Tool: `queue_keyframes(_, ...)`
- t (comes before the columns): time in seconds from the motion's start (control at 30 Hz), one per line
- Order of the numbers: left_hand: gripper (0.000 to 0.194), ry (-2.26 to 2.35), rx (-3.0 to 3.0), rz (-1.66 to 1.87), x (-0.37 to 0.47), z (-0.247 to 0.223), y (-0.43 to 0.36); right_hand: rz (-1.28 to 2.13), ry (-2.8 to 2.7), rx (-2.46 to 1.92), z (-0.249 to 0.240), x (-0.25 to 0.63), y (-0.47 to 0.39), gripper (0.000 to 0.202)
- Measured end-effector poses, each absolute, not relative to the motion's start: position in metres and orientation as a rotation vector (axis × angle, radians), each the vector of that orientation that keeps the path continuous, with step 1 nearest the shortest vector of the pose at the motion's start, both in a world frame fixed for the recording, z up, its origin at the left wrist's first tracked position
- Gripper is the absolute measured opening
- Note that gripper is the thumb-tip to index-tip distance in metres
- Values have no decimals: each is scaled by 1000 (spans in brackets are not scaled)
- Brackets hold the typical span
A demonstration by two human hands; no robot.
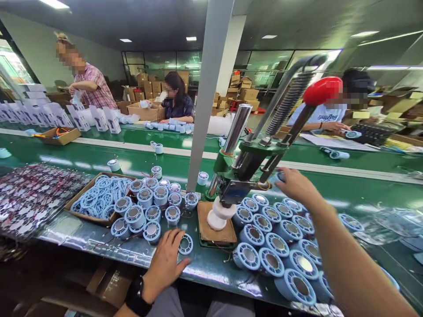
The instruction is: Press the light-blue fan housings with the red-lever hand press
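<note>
My left hand (pixel 167 255) lies over the front of the bench, fingers stretched out and thumb apart. Its fingertips are beside a light-blue slotted ring (pixel 191 247), perhaps touching it. Beyond the press lever, my right hand (pixel 297 187) closes on a light-blue round housing (pixel 273 179), partly hidden by the fingers. Between my hands stands a green hand press (pixel 236 189) with a red knob (pixel 323 91). Its white round pressing head (pixel 224 210) meets a white block (pixel 216 221) on a brown base pad (pixel 206 215).
Blue housings with metal discs (pixel 161 195) crowd left of the press; finished-looking rows (pixel 276 243) stand right. A cardboard tray (pixel 71 204) holds blue rings. Wired boards (pixel 39 193) cover the far left. A grey post (pixel 211 88) rises behind. Several people work across the belt (pixel 148 154).
</note>
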State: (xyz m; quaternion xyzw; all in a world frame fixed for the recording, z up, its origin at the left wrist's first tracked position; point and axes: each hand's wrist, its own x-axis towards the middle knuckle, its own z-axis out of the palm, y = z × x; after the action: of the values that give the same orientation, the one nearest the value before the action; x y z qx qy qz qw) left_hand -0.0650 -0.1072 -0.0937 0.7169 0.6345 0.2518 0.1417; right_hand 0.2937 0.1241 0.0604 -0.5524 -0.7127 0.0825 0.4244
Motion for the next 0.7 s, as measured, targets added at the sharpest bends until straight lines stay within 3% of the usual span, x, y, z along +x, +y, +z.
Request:
queue_keyframes(0.13,59,1888,2076,712,-56,-92,-103,446,-2209,-1219,49,288,10,34)
queue_keyframes(0.23,51,1814,2092,753,-58,-90,-101,791,-2540,-999,9,233,-68,45)
queue_keyframes(0.33,46,1742,2034,895,-67,-92,-103,999,-2542,-880,-30,177,-94,54)
queue_keyframes(0.57,53,1760,1779,1073,-71,-78,-125,865,-1926,-1009,-95,142,-93,71)
queue_keyframes(0.7,58,1602,1986,984,-43,-59,-127,651,-1737,-1112,-124,125,-101,64)
